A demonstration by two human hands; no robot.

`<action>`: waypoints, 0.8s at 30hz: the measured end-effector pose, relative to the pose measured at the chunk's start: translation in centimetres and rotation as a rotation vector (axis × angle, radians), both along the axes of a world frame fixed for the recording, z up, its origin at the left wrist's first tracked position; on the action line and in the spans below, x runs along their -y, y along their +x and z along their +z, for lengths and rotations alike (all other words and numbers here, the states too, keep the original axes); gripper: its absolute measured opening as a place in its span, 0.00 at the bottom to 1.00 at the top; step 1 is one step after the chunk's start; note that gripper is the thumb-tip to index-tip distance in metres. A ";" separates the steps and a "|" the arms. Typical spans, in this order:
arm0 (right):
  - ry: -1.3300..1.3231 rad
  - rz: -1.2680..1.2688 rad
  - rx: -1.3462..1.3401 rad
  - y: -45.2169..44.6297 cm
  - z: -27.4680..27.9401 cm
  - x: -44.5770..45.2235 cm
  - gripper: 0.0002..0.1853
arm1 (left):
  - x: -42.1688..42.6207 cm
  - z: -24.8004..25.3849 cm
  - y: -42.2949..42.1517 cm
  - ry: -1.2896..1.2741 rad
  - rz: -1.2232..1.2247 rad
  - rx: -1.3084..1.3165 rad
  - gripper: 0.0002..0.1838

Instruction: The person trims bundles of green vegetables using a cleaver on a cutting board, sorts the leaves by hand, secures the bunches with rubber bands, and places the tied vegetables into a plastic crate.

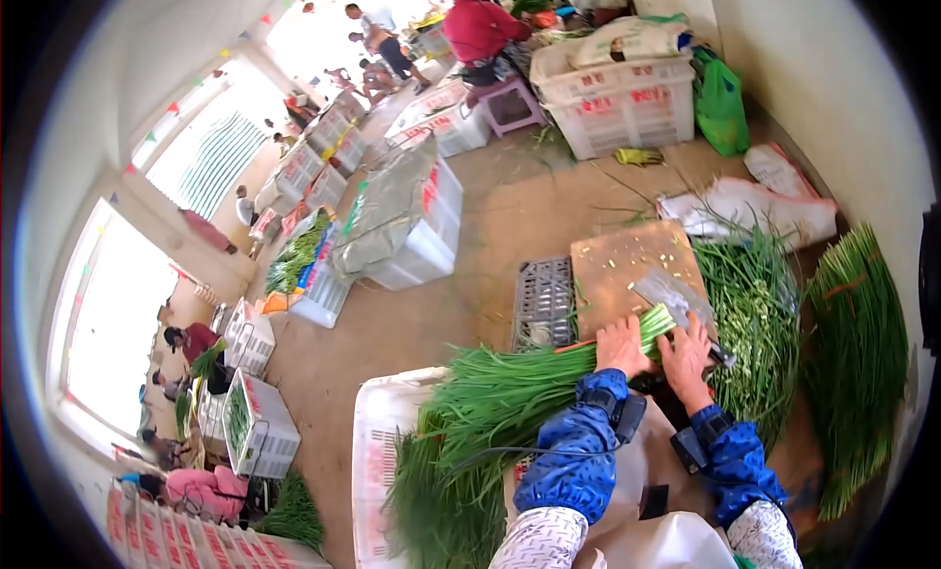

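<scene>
My left hand (623, 347) is wrapped round a bundle of long green stalks (529, 378) near their pale cut ends. The leaves trail left over a white crate (371, 471) that holds more greens. Just right of the bundle's pale ends is my right hand (686, 358), its fingers bent; whether it holds anything is hidden. Beyond both hands lies a wooden board (627, 265) scattered with small green bits, with a clear plastic piece (671, 293) on its near part.
A dark grey crate (544, 299) adjoins the board. Loose greens (755, 334) and a tied bundle (858, 363) lie right. A covered white crate (417, 226) stands ahead. A person in red (480, 30) sits farther off; other people are at left.
</scene>
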State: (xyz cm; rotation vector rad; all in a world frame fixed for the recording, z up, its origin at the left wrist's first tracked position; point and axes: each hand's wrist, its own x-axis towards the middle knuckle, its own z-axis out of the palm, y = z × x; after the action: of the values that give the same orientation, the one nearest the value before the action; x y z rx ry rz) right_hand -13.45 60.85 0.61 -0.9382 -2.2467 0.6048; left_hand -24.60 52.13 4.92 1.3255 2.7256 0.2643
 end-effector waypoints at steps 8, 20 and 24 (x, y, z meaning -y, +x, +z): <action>-0.584 0.147 -0.299 -1.2 -5.7 -3.2 0.08 | 0.4 0.1 0.0 0.022 -0.009 0.023 0.42; -0.310 0.189 -0.016 0.0 -3.1 -4.3 0.08 | 0.3 1.3 0.3 -0.051 -0.024 0.035 0.50; -0.422 0.140 -0.321 2.3 -1.7 -4.1 0.25 | -0.2 2.7 -1.2 -0.005 -0.087 0.132 0.55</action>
State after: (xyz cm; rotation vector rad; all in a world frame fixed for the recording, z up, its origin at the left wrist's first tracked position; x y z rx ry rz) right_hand -11.19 64.99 -1.09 -0.8093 -1.9393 1.2361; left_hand -25.79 52.38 7.58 1.3690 2.5524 0.3255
